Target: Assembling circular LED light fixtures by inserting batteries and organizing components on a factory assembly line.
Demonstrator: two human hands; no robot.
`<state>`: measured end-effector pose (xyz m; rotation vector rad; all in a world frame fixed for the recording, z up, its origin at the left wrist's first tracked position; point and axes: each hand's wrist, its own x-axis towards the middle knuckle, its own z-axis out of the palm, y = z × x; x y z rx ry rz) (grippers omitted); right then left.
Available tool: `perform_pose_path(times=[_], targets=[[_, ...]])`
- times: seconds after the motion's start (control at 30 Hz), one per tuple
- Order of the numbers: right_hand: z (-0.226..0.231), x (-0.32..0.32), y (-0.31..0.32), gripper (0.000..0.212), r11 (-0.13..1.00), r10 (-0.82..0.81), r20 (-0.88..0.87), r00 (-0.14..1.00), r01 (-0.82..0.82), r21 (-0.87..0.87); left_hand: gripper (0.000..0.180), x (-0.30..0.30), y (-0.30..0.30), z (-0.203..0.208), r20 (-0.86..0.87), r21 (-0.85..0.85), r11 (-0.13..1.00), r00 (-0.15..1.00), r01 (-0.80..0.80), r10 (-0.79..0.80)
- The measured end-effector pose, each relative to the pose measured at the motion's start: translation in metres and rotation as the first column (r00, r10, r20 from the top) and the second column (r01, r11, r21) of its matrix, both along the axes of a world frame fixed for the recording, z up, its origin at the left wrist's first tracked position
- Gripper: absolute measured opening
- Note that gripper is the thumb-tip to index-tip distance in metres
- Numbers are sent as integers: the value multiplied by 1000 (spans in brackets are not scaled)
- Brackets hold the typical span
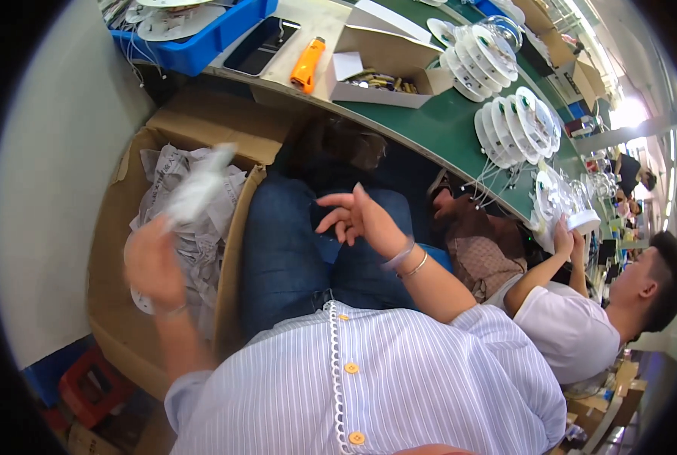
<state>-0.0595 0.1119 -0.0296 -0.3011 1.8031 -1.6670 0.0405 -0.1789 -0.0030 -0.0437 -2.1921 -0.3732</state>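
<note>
My left hand (156, 264), smeared by motion, is over the open cardboard box (228, 292) at my left. From its fingers sticks out a white wrapper (200, 186), too blurred to show its exact kind. Below that hand, the box holds crumpled printed white papers (198, 265). A white rounded edge (139, 302) shows just under the hand, mostly hidden. Above my lap hovers my right hand (359, 218), holding nothing, its fingers apart and slightly bent.
On the bench (422, 121) stand a small box of metal parts (380, 80), an orange tool (308, 64), a phone (262, 45), stacked white discs with wires (516, 125) and a blue bin (190, 54). A co-worker (573, 326) sits at right, hands on a white round part (583, 221).
</note>
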Motion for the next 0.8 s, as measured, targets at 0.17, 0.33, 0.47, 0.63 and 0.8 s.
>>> perform_pose_path(times=[0.17,0.33,0.47,0.63,0.8], targets=[[28,-2,16,42,967,-75,392,917,163,-195,20,-41,105,7,79,15,742,739,670,-669],[26,2,50,34,903,-306,191,933,348,-251,39,-48,144,4,51,218,786,797,579,-602],[39,-1,48,35,920,-275,90,957,289,-265,50,-45,145,-32,-47,954,172,692,244,-720],[47,-52,31,25,971,-157,-577,801,231,56,44,-50,142,-37,-332,841,-531,676,-102,-658],[69,-152,19,19,771,210,-934,289,538,340,40,-48,140,-45,-324,856,-513,708,-62,-627]])
